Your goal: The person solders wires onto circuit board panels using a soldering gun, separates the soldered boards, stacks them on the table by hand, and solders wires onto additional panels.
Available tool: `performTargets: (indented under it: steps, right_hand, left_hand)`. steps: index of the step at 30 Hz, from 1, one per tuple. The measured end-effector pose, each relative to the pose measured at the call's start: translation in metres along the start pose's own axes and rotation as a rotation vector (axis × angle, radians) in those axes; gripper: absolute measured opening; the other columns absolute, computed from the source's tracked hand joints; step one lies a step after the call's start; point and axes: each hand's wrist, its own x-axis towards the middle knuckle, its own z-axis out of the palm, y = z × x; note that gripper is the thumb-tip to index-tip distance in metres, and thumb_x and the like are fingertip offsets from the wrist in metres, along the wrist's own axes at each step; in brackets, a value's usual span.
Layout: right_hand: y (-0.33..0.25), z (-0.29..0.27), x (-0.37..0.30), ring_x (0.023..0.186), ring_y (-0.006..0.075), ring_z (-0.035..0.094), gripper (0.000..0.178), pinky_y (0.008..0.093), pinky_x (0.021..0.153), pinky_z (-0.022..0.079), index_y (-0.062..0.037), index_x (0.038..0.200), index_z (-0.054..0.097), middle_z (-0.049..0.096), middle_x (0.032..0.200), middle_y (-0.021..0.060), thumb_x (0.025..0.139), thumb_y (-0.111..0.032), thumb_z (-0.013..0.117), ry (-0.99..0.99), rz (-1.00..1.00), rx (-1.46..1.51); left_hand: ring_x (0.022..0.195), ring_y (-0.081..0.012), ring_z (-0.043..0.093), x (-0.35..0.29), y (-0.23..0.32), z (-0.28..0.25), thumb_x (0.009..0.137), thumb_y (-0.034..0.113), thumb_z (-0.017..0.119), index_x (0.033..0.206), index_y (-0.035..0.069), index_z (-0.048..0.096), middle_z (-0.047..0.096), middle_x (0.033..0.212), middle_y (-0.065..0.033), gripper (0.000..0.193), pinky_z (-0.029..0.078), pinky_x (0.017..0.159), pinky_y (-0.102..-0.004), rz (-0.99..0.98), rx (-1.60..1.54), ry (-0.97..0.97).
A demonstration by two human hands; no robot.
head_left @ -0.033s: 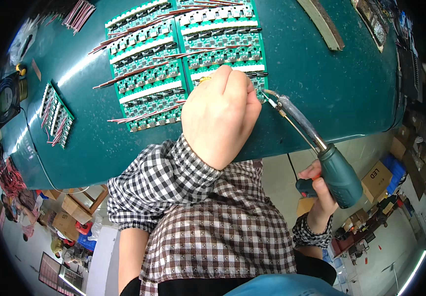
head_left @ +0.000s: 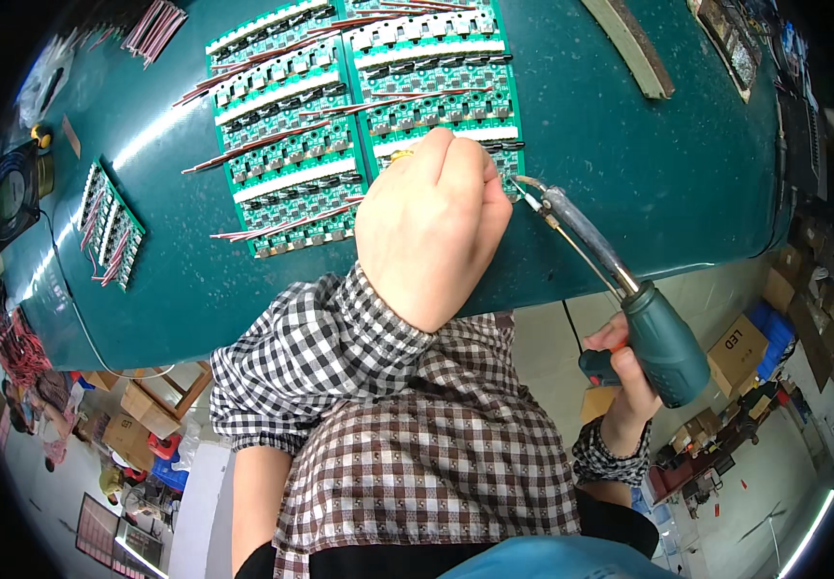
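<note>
My right hand [head_left: 632, 378] is wrapped round the handle of a green soldering gun [head_left: 668, 343] with a solder feed tube along its barrel. Its bent tip meets the lower right corner of a panel of green circuit boards [head_left: 436, 75]. Over that same panel my left hand [head_left: 433, 227] is closed, its fingers bent down close to the tip. What those fingers pinch is hidden beneath them. A second panel [head_left: 287, 164] lies alongside on the left. Red and dark wires [head_left: 253, 150] lie in rows across both panels, which also carry white connector strips.
A smaller wired board [head_left: 110, 227] lies on the green mat [head_left: 185, 299] at left, near a small fan [head_left: 13, 193]. At the far left is a wire bundle [head_left: 154, 31]. A wooden strip [head_left: 629, 48] and a metal-lined tray [head_left: 729, 48] lie at the far right.
</note>
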Motion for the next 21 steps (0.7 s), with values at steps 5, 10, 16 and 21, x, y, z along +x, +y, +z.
performTargets:
  steps: [5,10,16,21]
  right_hand:
    - [0.002,0.000,0.000,0.066,0.0219,0.058,0.038,0.0324,0.061,0.051,0.0093,0.101,0.054,0.056,0.076,0.0128,0.075,-0.018,0.062,-0.013,-0.012,-0.022]
    - [-0.009,-0.007,-0.008,0.068,0.0209,0.060,0.028,0.0325,0.064,0.051,0.0062,0.091,0.058,0.060,0.077,0.0130,0.076,-0.016,0.063,0.068,0.233,0.029]
    - [-0.019,-0.017,0.008,0.067,0.0140,0.063,0.022,0.0252,0.058,0.051,0.0027,0.096,0.060,0.064,0.081,0.0076,0.076,-0.001,0.067,0.045,0.025,0.207]
    - [-0.015,-0.020,0.008,0.069,0.0175,0.065,0.022,0.0296,0.063,0.054,0.0047,0.097,0.059,0.063,0.085,0.0100,0.076,0.000,0.065,-0.018,0.003,0.260]
  left_hand:
    - [0.059,-0.0204,0.052,-0.003,-0.001,0.004,0.067,0.003,0.066,0.074,0.006,0.053,0.051,0.068,-0.0050,0.015,0.042,0.051,-0.0315,-0.006,0.014,0.020]
    - [0.058,-0.0252,0.051,-0.001,0.005,-0.003,0.066,0.002,0.064,0.072,0.005,0.051,0.048,0.066,-0.0082,0.015,0.041,0.052,-0.0344,-0.018,-0.025,0.001]
    - [0.055,-0.0235,0.049,0.011,0.028,-0.017,0.070,0.001,0.062,0.071,0.003,0.051,0.046,0.063,-0.0081,0.012,0.040,0.050,-0.0342,0.039,-0.045,0.013]
    - [0.055,-0.0224,0.050,0.006,0.026,-0.015,0.070,0.002,0.062,0.071,0.004,0.051,0.047,0.064,-0.0072,0.011,0.040,0.050,-0.0334,-0.003,-0.058,-0.003]
